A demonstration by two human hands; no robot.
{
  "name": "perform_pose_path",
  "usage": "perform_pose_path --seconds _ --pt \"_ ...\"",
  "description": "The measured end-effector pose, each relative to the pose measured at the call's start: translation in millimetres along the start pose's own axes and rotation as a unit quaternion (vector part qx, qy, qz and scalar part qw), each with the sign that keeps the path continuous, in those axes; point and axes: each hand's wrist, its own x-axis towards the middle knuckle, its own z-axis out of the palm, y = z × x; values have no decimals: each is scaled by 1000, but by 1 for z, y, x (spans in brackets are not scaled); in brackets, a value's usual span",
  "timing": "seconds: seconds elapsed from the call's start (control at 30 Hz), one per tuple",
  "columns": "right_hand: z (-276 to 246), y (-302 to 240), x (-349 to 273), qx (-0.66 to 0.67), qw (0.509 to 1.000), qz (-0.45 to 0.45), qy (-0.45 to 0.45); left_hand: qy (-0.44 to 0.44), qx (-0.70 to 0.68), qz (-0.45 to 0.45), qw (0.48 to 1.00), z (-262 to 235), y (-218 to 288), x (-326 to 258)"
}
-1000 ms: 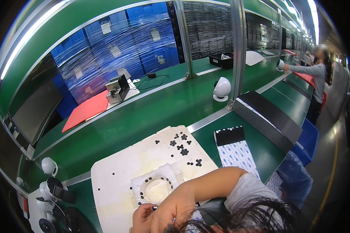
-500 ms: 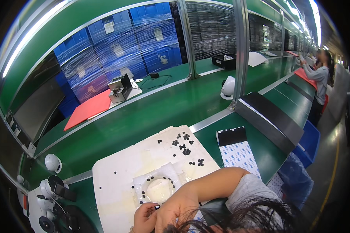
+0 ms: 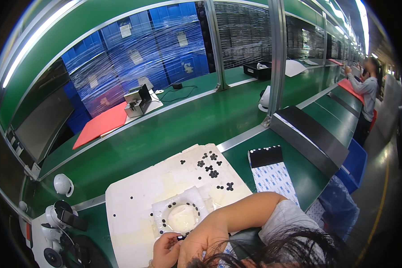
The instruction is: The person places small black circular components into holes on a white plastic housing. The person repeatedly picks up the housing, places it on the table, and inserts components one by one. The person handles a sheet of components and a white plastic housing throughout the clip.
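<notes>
My left hand (image 3: 165, 251) is closed near the front of a white board (image 3: 143, 201), its fingertips pinched at a small dark piece (image 3: 181, 238) that I cannot make out. Crossing over beside it, my right hand (image 3: 202, 239) is bent down, with its fingers hidden behind its own back and wrist. Just beyond both hands lies a square whitish pad (image 3: 161, 208) around a pale round disc (image 3: 182, 217). Small black dots (image 3: 164, 221) sit around the disc. More black dots, some in flower-like clusters (image 3: 214, 174), are scattered over the board's far right part.
Right of the board lies a printed white sheet with a black end (image 3: 272, 176). Beyond it is a dark grey foam block (image 3: 310, 138). White rounded devices (image 3: 63, 185) stand on the green conveyor (image 3: 165, 145). A metal post (image 3: 278, 58) rises ahead. Another person (image 3: 366, 87) works at far right.
The white devices on the conveyor have shifted slightly right, one going further behind the metal post. My hands have hardly moved.
</notes>
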Motion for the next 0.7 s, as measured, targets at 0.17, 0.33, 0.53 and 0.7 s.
perform_pose_path --seconds 0.17,0.33,0.53,0.7 --pt "2 -10 6 -333 940 -75 0 2 -21 -16 1000 1 4 -1" --pt "7 -6 3 -128 991 -38 3 -7 -12 -20 1000 0 9 1" --pt "6 -10 6 -412 905 -101 0 -9 -40 -21 999 0 5 -1" --pt "0 -6 5 -543 836 -71 2 -6 -18 -19 1000 0 7 0"
